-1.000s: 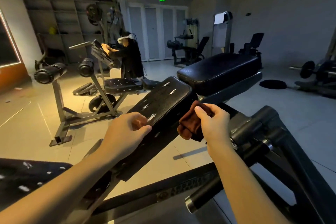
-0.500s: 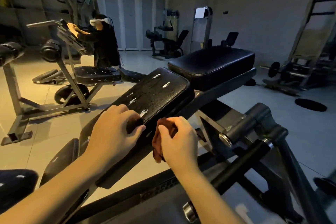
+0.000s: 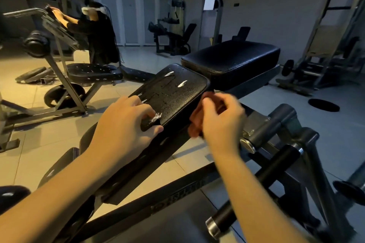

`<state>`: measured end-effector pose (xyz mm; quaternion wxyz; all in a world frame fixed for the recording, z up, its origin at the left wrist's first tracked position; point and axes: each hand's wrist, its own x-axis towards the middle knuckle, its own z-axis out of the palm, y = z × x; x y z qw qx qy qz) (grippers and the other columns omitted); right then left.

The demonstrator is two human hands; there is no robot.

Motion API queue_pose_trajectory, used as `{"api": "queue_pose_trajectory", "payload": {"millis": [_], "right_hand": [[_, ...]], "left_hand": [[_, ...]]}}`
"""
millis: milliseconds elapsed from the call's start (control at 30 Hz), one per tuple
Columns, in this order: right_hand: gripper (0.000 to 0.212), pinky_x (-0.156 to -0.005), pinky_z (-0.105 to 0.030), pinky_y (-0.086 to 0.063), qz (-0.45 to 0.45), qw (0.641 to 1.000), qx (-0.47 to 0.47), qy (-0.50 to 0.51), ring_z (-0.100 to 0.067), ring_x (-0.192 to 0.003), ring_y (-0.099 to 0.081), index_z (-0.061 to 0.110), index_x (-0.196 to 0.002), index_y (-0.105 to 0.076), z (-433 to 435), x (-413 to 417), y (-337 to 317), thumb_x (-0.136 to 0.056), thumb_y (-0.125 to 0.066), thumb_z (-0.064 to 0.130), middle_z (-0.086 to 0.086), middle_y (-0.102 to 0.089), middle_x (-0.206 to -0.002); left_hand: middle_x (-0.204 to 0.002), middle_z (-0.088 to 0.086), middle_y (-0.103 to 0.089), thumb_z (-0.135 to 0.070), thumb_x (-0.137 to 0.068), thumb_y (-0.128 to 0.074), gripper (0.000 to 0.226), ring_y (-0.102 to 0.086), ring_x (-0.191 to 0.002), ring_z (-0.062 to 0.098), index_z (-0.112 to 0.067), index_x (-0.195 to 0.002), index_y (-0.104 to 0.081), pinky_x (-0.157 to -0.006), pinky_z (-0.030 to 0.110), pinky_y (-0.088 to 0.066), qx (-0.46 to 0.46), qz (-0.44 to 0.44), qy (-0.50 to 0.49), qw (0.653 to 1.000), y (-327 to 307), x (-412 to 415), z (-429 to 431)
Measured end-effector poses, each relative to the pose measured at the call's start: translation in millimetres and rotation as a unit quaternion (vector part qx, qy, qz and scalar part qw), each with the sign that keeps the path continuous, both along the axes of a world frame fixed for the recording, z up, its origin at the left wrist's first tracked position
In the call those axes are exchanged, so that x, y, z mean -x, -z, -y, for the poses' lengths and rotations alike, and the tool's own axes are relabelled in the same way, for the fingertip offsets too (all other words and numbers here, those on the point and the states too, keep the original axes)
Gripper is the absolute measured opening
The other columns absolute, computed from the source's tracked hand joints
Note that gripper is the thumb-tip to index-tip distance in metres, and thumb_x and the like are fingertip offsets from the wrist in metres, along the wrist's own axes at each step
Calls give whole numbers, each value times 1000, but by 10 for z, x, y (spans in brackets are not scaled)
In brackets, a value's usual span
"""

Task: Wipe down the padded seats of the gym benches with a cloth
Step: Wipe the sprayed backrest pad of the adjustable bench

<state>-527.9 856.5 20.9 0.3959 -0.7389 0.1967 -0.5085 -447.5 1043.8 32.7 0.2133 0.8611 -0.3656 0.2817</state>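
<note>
The left hand [image 3: 126,124] curls its fingers over the near edge of the sloped pad [image 3: 177,92]. The right hand [image 3: 222,118], blurred, clutches a brown cloth [image 3: 194,122] against that pad's right side. Beyond sits the flat pad [image 3: 233,59]. Farther off, a person [image 3: 102,33] leans at a second bench [image 3: 92,73].

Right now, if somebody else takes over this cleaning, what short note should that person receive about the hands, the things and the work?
Left hand: grips the near end of the tilted pad.
Right hand: holds the brown cloth bunched at that pad's right edge; blurred.
Done: cannot tell; the pad's top shows droplets and white scuffs.
To do: wipe its top, then the flat seat pad behind.
</note>
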Motion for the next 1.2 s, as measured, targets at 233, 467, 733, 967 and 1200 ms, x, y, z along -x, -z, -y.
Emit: {"api": "queue_pose_trajectory", "payload": {"millis": [233,467,733,967,1200], "right_hand": [[7,-76,-16,-52,-67,989,110,-67,3,-93,-58,28,-104,-65,-591,113,431,-97,-66,28,18,-58,-96],[12,-78,-16,-50,11,1000,-2,24,1,-94,-57,24,-109,-63,93,-57,-100,-97,-65,26,12,-60,-102],[9,-76,-15,-49,-37,995,87,7,0,-90,-57,21,-104,-66,-246,11,199,-96,-66,26,12,-61,-98],[12,-72,-9,-43,-89,993,73,-7,11,-90,-52,21,-108,-63,-519,46,286,-98,-63,27,15,-56,-100],[14,-71,-11,-41,-66,993,75,63,5,-81,-51,17,-109,-67,-202,24,-31,-97,-65,26,6,-63,-103]], "left_hand": [[-95,-14,-51,-63,-80,-63,42,-49,-95,9,-32,-108,-71,-76,35,-51,32,-35,33,998,66,-46,-49],[-98,-15,-55,-65,-78,-65,42,-50,-97,8,-35,-106,-71,-78,32,-51,50,-68,48,995,146,-75,-161],[-101,-11,-58,-74,-74,-56,57,-52,-99,11,-32,-109,-72,-77,35,-51,24,-54,42,997,135,-116,-148],[-100,0,-69,-49,-90,-60,38,-55,-90,20,-22,-112,-77,-71,37,-47,-68,54,23,996,165,-9,-79],[-106,0,-66,-40,-92,-65,35,-55,-94,20,-21,-121,-73,-73,32,-45,-81,55,61,993,191,-51,-156]]}}
